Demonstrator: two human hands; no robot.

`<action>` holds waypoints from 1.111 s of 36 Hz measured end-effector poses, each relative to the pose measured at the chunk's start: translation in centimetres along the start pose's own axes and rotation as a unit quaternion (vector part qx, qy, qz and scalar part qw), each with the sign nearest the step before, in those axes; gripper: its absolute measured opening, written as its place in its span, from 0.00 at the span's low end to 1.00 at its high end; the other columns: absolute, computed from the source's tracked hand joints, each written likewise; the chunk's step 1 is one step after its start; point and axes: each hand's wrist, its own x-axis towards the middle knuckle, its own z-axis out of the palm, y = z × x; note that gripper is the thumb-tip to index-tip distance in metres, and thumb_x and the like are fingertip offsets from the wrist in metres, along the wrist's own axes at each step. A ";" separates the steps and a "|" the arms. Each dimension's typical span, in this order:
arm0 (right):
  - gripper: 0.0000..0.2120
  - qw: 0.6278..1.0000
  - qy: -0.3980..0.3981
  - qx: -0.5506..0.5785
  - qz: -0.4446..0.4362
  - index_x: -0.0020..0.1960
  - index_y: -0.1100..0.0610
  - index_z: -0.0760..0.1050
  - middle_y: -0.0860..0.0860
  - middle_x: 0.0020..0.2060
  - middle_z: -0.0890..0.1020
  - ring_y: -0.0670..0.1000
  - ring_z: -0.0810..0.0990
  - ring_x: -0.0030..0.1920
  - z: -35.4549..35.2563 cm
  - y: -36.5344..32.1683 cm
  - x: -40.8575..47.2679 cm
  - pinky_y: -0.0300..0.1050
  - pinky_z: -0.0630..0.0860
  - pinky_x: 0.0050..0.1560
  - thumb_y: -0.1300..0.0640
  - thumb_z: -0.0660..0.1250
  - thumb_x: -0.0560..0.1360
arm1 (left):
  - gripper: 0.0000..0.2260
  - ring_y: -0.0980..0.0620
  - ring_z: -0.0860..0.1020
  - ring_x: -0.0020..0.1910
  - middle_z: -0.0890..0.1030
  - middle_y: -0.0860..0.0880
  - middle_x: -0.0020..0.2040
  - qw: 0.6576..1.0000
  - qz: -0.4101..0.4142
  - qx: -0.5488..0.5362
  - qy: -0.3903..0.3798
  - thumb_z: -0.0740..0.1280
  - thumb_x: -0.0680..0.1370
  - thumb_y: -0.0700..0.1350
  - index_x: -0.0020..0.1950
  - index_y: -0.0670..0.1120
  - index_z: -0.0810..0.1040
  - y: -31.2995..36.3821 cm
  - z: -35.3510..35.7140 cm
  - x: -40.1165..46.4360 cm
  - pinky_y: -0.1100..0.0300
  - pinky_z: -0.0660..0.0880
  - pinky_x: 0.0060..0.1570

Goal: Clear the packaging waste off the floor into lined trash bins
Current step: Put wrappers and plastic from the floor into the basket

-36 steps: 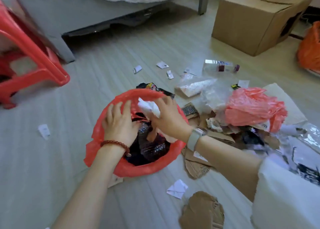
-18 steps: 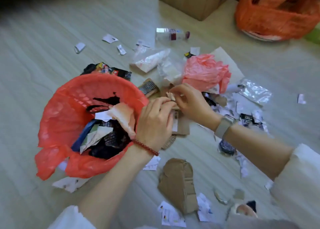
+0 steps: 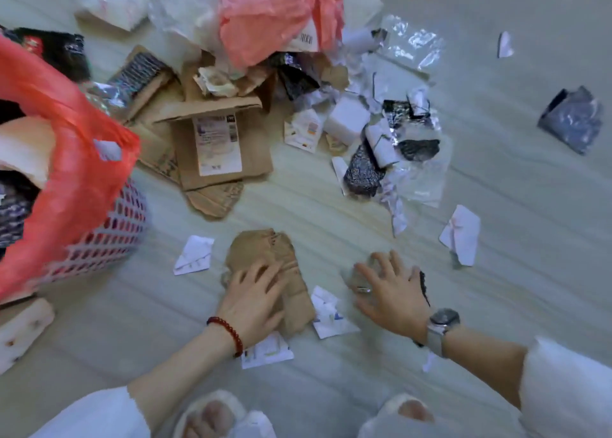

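A pink lattice bin (image 3: 102, 238) with a red liner (image 3: 76, 132) stands at the left, holding dark wrappers and paper. My left hand (image 3: 251, 300) lies with spread fingers on a crumpled brown cardboard piece (image 3: 265, 252) on the floor in front of me. My right hand (image 3: 392, 291) is flat, fingers apart, over a small clear scrap and a black scrap (image 3: 424, 286). Neither hand has lifted anything. Beyond them lies the waste pile: a flattened labelled carton (image 3: 215, 146), a pink plastic bag (image 3: 275, 16), a white foam block (image 3: 347, 119) and clear film (image 3: 414, 43).
White paper scraps (image 3: 195, 255) (image 3: 462, 235) (image 3: 331, 315) dot the pale floor around my hands. A dark grey pouch (image 3: 571, 119) lies far right. A white foam chunk (image 3: 23, 328) sits beside the bin. My slippered feet (image 3: 212, 414) are at the bottom edge.
My view has tipped down toward my feet. Both hands left the bin rim and the pile and dropped to the near floor, the left onto the crumpled cardboard, the right onto small scraps.
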 end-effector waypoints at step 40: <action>0.22 0.973 0.139 0.063 -0.172 0.50 0.58 0.75 0.57 0.52 0.78 0.59 0.76 0.40 4.6 -6.3 -0.1 0.44 0.69 0.22 0.59 0.75 0.57 | 0.47 0.42 0.48 0.74 0.47 0.44 0.76 0.981 -0.099 0.028 -0.165 0.71 0.61 0.66 0.73 0.57 0.51 0.8 0.8 -2.8 0.42 0.54 0.67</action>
